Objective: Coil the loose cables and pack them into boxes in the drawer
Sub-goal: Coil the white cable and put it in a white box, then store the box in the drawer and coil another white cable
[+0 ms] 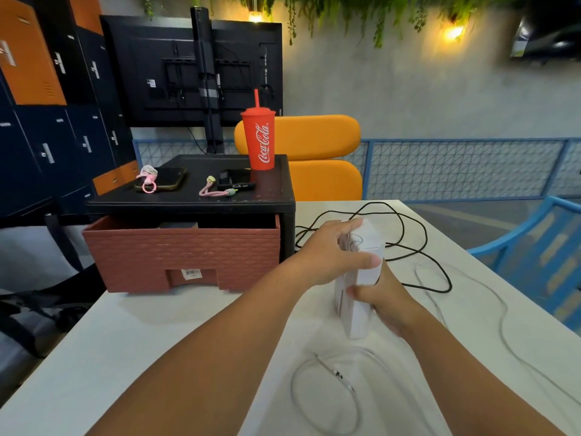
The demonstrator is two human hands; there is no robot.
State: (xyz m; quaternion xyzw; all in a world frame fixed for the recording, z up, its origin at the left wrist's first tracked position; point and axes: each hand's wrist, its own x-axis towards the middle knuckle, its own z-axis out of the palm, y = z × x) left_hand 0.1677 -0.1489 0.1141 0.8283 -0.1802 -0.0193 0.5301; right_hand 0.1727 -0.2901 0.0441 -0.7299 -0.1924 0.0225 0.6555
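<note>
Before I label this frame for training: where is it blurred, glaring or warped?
Head view: the white box, left hand and right hand are softly blurred; the wall lamps flare; the wide lens tilts the lockers and bends the table edges; the white cable barely shows.

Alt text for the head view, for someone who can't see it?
The left hand and right hand grip a white box at a white table. A black cable and a white cable lie loose nearby; a brown drawer sits pulled out behind.
</note>
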